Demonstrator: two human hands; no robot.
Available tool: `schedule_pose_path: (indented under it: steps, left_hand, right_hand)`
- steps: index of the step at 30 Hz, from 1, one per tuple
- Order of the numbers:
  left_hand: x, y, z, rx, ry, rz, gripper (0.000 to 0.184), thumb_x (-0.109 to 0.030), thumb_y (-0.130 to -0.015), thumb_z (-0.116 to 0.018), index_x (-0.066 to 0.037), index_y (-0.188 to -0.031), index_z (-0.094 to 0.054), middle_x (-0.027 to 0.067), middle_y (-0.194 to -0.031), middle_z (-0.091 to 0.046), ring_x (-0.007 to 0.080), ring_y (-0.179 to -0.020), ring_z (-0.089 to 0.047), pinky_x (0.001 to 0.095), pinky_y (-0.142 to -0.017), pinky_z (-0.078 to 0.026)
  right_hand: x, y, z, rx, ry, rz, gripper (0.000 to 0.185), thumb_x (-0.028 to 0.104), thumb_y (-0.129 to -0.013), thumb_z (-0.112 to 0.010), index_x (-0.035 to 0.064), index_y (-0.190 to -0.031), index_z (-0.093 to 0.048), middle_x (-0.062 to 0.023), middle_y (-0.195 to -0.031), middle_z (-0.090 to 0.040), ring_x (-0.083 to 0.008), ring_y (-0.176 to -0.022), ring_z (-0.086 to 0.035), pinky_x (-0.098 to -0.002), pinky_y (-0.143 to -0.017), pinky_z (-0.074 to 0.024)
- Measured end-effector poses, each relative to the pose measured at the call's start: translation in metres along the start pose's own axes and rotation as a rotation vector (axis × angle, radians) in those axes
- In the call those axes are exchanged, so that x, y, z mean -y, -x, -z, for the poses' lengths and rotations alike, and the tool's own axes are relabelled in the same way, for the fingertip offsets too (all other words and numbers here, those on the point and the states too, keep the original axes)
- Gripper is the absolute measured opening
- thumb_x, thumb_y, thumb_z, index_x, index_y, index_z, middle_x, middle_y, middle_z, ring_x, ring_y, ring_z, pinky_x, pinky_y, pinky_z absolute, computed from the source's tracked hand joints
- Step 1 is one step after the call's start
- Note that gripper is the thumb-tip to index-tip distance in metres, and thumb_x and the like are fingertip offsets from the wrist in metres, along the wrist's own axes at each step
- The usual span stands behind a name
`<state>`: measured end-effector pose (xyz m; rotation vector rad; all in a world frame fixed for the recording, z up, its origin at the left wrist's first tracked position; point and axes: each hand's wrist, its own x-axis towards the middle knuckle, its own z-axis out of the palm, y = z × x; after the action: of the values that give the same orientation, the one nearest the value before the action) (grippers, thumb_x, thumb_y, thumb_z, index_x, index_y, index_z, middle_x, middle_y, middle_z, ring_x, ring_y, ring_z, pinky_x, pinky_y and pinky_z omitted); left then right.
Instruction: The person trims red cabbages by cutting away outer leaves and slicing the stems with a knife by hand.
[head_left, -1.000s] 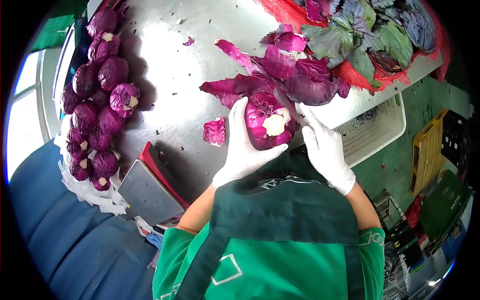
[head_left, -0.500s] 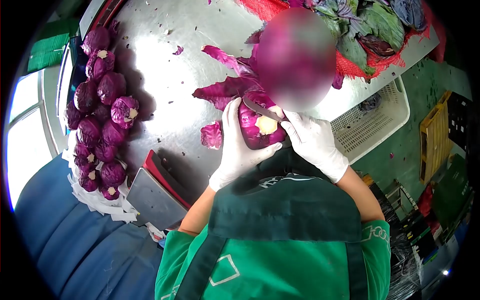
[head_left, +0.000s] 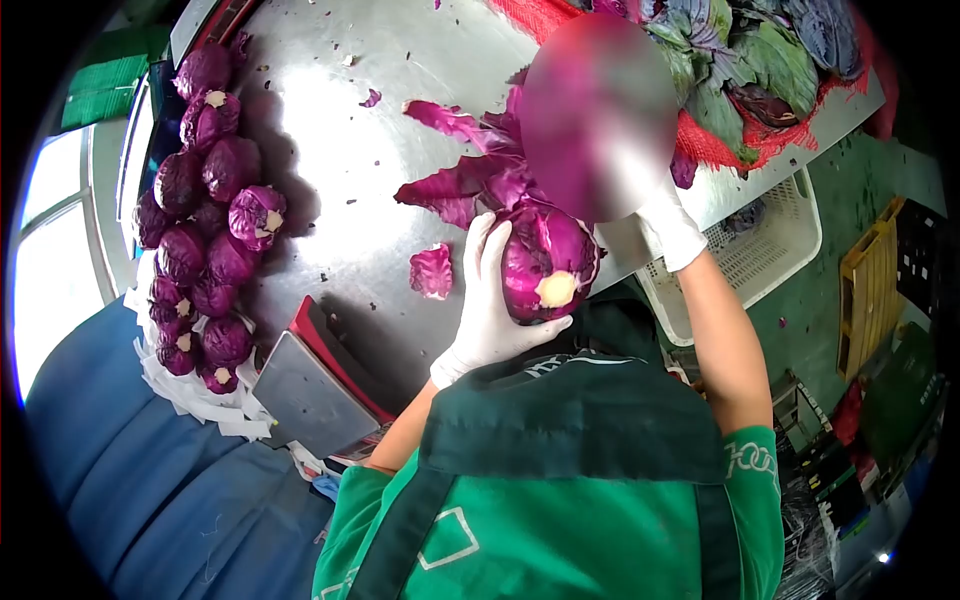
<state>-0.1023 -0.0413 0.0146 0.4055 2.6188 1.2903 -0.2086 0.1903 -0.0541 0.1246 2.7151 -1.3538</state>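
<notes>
My white-gloved left hand (head_left: 487, 318) holds a red cabbage (head_left: 540, 248) from its left side, fingers along the far side and thumb along the near edge. The pale cut stem (head_left: 556, 289) of the cabbage faces up and toward me. My gloved right hand (head_left: 668, 222) is apart from the cabbage, reaching forward and right. A blurred oval covers its fingers, so whatever they hold is hidden. Loose purple leaves (head_left: 455, 188) lie just beyond the cabbage, and a small leaf piece (head_left: 431, 271) lies left of my left hand.
Several red cabbages (head_left: 232, 168) are heaped along the left of the metal table (head_left: 340, 130). Leafy cabbages fill a red mesh sack (head_left: 715, 142) at far right. A white plastic crate (head_left: 800, 235) stands beyond the right edge; a grey bin (head_left: 312, 395) sits near front left.
My right hand has left the cabbage and moved forward and right into the blurred area. The knife it held is no longer visible. My left hand stays on the cabbage.
</notes>
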Motion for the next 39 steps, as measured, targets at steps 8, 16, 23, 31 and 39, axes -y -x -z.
schedule_pose_path:
  steps: [8,16,23,31,39]
  left_hand:
    - [0.010,0.013,-0.005,-0.172,0.099,0.025,0.124,-0.022,-0.051,-0.095,-0.001,-0.147,-0.019,0.0227,-0.150,-0.026,0.0355,-0.141,-0.029,0.0460,-0.116,-0.026]
    - [0.000,0.013,-0.006,-0.216,-0.037,0.147,0.125,-0.035,-0.050,-0.097,-0.001,-0.144,-0.022,0.0192,-0.141,-0.034,0.0332,-0.132,-0.039,0.0452,-0.109,-0.034]
    - [-0.012,0.002,-0.006,-0.213,-0.126,0.139,0.109,-0.032,-0.054,-0.092,-0.004,-0.141,-0.033,0.0215,-0.134,-0.033,0.0386,-0.127,-0.036,0.0499,-0.106,-0.036]
    - [-0.004,0.010,-0.008,-0.282,0.009,0.263,0.111,-0.033,-0.056,-0.094,-0.002,-0.141,-0.029,0.0195,-0.135,-0.033,0.0357,-0.130,-0.032,0.0476,-0.109,-0.032]
    - [0.005,0.017,0.000,-0.280,0.266,0.307,0.108,-0.027,-0.058,-0.092,-0.001,-0.142,-0.028,0.0191,-0.139,-0.034,0.0325,-0.132,-0.036,0.0453,-0.111,-0.032]
  right_hand:
    - [0.057,0.069,0.032,0.040,-0.095,-0.091,0.044,0.028,-0.103,-0.045,0.0164,-0.146,-0.039,-0.0137,-0.074,-0.060,-0.0302,-0.065,-0.063,-0.0409,-0.064,-0.0491]
    - [0.077,0.143,0.015,0.196,0.051,0.113,0.060,0.028,-0.096,-0.056,0.0083,-0.149,-0.035,-0.0129,-0.064,-0.061,-0.0317,-0.051,-0.061,-0.0410,-0.049,-0.0487]
    - [0.075,0.133,-0.003,0.038,0.121,0.246,0.060,0.025,-0.096,-0.056,0.0032,-0.148,-0.034,-0.0098,-0.070,-0.064,-0.0275,-0.055,-0.063,-0.0374,-0.050,-0.0496]
    - [0.061,0.104,0.008,-0.068,-0.178,-0.129,0.034,0.018,-0.098,-0.057,0.0088,-0.131,-0.057,-0.0156,-0.083,-0.067,-0.0250,-0.062,-0.066,-0.0338,-0.055,-0.0500]
    - [0.044,0.069,0.004,0.010,0.197,-0.147,0.030,0.021,-0.087,-0.071,0.0075,-0.113,-0.064,-0.0107,-0.088,-0.071,-0.0258,-0.074,-0.069,-0.0332,-0.068,-0.0532]
